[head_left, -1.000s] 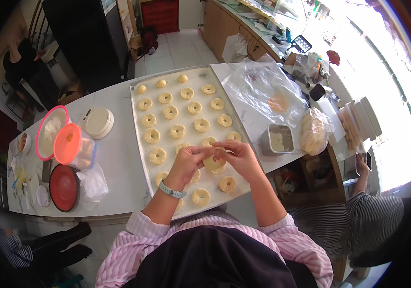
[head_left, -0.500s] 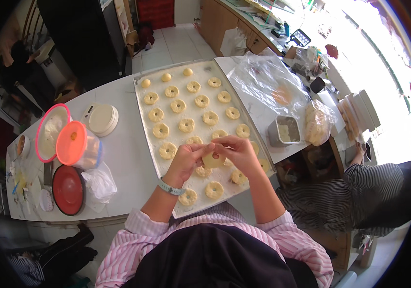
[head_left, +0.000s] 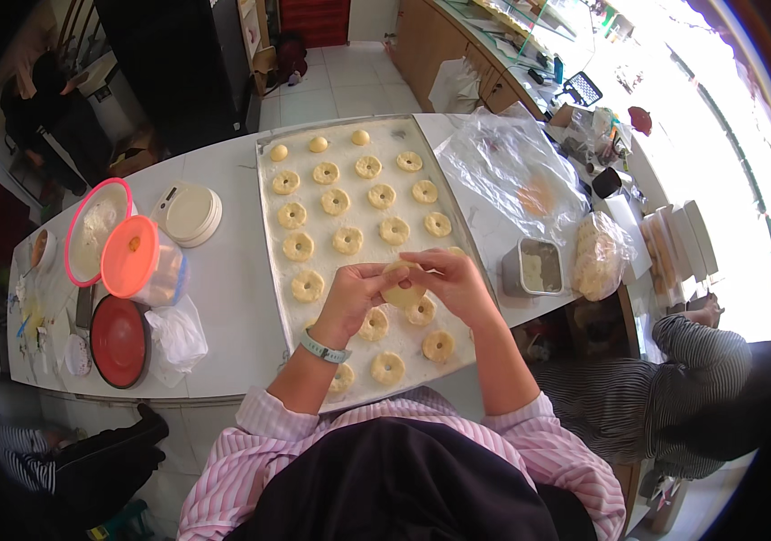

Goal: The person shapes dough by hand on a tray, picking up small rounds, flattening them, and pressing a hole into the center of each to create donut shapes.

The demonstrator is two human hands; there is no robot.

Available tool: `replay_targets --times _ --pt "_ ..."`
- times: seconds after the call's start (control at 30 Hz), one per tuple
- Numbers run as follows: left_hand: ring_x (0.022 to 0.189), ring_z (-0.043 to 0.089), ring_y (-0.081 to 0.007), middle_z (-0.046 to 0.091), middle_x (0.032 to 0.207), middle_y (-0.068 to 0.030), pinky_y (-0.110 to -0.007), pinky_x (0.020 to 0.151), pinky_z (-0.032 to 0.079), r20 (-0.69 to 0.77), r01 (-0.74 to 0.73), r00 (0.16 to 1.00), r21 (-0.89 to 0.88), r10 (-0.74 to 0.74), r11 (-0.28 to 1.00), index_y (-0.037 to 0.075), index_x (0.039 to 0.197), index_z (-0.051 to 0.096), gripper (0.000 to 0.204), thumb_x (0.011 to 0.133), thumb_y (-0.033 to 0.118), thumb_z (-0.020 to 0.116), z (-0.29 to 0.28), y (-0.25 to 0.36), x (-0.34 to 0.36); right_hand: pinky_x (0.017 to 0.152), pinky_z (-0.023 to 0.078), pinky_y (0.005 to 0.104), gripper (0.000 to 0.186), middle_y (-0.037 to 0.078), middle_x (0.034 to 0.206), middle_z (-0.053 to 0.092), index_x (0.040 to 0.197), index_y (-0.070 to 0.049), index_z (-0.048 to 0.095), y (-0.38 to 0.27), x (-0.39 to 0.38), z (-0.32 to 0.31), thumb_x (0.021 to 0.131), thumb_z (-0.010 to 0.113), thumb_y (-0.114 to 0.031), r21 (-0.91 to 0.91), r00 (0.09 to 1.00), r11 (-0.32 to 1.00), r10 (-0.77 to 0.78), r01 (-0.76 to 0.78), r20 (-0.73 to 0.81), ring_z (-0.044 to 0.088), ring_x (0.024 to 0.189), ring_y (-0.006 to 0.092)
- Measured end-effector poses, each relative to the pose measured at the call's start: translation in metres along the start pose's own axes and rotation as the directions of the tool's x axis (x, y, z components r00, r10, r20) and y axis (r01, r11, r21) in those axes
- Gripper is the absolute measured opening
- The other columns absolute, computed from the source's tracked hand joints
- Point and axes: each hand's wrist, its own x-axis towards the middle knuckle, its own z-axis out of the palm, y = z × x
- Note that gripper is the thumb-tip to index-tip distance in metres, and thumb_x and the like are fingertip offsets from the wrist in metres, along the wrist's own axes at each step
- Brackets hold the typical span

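Observation:
Above the near half of a large floured baking tray, I hold a pale dough ring between both hands. My left hand pinches its left side. At the ring's upper right, the fingers of my right hand are closed on it, and fingertips show in its hole. Rows of similar rings, such as one dough ring close to my body, lie flat on the tray. Along the far edge sit three smooth dough balls, one of them a small ball. My hands and forearms hide some rings.
To the left stand a pink-rimmed bowl, an orange-lidded tub, a kitchen scale and a red round pan. Right of the tray are plastic sheeting, a metal tin and a bagged loaf. Other people are nearby.
Both hands still grip the dough ring, which shows more of its face now. The whole view has shifted slightly. At right, the other person's hand has moved.

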Motion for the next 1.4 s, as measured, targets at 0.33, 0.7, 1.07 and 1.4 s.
replay_targets --times 0.33,0.7,1.07,1.4 --pt "0.075 0.064 -0.0136 0.066 0.084 -0.008 -0.025 0.065 0.054 -0.034 0.057 0.998 0.077 -0.054 0.995 -0.004 0.095 0.066 0.029 0.081 0.021 0.07 0.015 0.005 0.027 0.073 0.051 0.0267 0.034 0.006 0.094 0.064 0.114 -0.003 0.061 0.006 0.026 -0.026 0.081 0.066 -0.008 0.058 0.995 0.998 0.018 -0.024 0.101 0.062 0.083 0.0127" --pt "0.099 0.056 -0.0127 0.061 0.111 -0.011 -0.025 0.09 0.043 -0.409 -0.392 0.769 0.307 0.492 0.867 -0.007 0.111 0.058 0.036 0.087 0.018 0.063 -0.012 0.036 0.048 0.061 0.052 0.0241 0.024 0.011 0.091 0.062 0.102 0.01 0.058 0.071 0.174 -0.063 0.083 0.062 -0.004 0.532 0.914 0.745 0.365 -0.402 0.179 0.063 0.076 0.0144" --pt "0.097 0.06 -0.0236 0.063 0.098 -0.0152 -0.034 0.093 0.045 -0.717 -0.39 0.598 0.129 0.357 0.912 -0.006 0.095 0.06 0.019 0.089 0.012 0.056 -0.079 -0.003 -0.002 0.068 0.053 0.0354 0.028 0.011 0.089 0.067 0.101 -0.002 0.065 0.129 0.392 -0.106 0.074 0.067 -0.009 -0.299 0.972 0.935 0.138 -0.19 -0.188 0.064 0.083 0.0229" --pt "0.091 0.061 -0.0229 0.062 0.092 -0.0137 -0.036 0.093 0.045 -0.622 -0.394 0.703 0.061 0.344 0.917 -0.007 0.098 0.059 0.021 0.09 0.012 0.054 -0.071 0.008 0.021 0.055 0.047 0.0343 0.011 0.012 0.055 0.059 0.064 -0.002 0.066 -0.017 0.174 -0.207 0.069 0.061 -0.011 -0.789 0.973 0.613 -0.167 -0.025 -0.161 0.056 0.05 0.0209"
